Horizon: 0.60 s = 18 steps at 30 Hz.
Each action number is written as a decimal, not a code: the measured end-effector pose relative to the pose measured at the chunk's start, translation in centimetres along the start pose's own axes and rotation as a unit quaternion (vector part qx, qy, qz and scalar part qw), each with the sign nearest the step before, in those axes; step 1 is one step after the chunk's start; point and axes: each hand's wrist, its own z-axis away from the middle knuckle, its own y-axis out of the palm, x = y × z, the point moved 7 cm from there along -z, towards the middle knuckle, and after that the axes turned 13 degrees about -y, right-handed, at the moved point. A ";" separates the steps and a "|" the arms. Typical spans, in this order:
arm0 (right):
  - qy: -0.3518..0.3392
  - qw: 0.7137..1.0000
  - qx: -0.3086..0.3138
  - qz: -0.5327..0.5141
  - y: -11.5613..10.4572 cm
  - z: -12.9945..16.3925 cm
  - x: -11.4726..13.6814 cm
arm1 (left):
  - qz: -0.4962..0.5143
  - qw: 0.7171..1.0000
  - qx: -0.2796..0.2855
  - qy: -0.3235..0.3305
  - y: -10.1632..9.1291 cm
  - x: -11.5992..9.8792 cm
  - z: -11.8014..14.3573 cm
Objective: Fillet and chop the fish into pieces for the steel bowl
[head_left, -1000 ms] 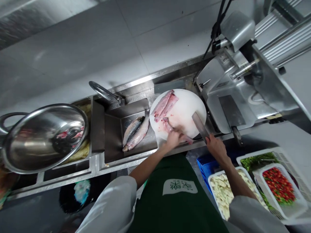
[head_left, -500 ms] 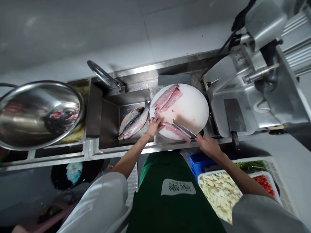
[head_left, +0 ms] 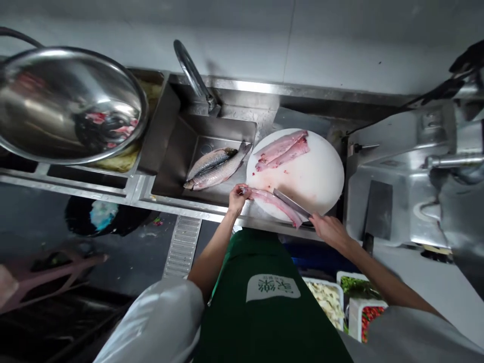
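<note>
My right hand (head_left: 329, 231) is wrapped round the handle of a knife (head_left: 293, 202), its blade slanting over the near side of a round white cutting board (head_left: 321, 174). Beside the blade lies a long pink strip of fish (head_left: 278, 203), partly overhanging the board's near edge. At the strip's left end, my left hand (head_left: 238, 198) pinches its tip with closed fingers. Two pink fish fillets (head_left: 284, 149) rest side by side at the far left of the board. In the sink (head_left: 166, 174) to the left lie two whole fish (head_left: 217, 169).
A large steel bowl (head_left: 56, 106) with a few pink scraps stands left, near the faucet (head_left: 194, 73). A cleaver (head_left: 379, 209) lies on the metal surface at right. Below are white tubs of pale slices (head_left: 327, 300), greens (head_left: 357, 286) and red peppers (head_left: 368, 317).
My view has shifted. My left hand has gone from lying with fingers spread at the board's edge to pinching the fish strip's end, just off the board. The knife stays beside the strip.
</note>
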 end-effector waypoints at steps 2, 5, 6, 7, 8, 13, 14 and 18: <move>-0.010 1.000 0.004 0.005 -0.3 -0.5 -0.4 | 0.019 1.000 0.005 -0.007 -0.4 0.1 0.3; -0.018 1.000 0.008 0.012 -0.7 -1.0 -0.7 | 0.037 0.999 0.003 -0.008 -1.4 0.6 1.1; -0.018 1.000 0.010 0.018 -0.8 -1.1 -0.8 | 0.030 0.999 -0.013 -0.003 -1.8 0.9 1.5; -0.019 0.999 0.012 0.024 -0.9 -1.2 -0.9 | 0.010 0.999 -0.043 0.009 -2.1 1.0 1.9; -0.022 0.999 0.013 0.030 -1.0 -1.2 -1.0 | -0.026 0.995 -0.086 0.032 -2.5 1.0 2.6; -0.053 0.998 0.009 0.045 -2.3 -1.7 -1.5 | -0.297 0.896 -0.249 0.217 0.1 0.2 7.4; -0.057 0.997 0.004 0.050 -2.7 -1.9 -1.6 | -0.319 0.883 -0.254 0.234 0.9 0.4 8.2; -0.082 0.994 -0.024 0.065 -4.3 -3.8 -0.7 | -0.274 0.880 -0.285 0.263 1.5 2.0 10.7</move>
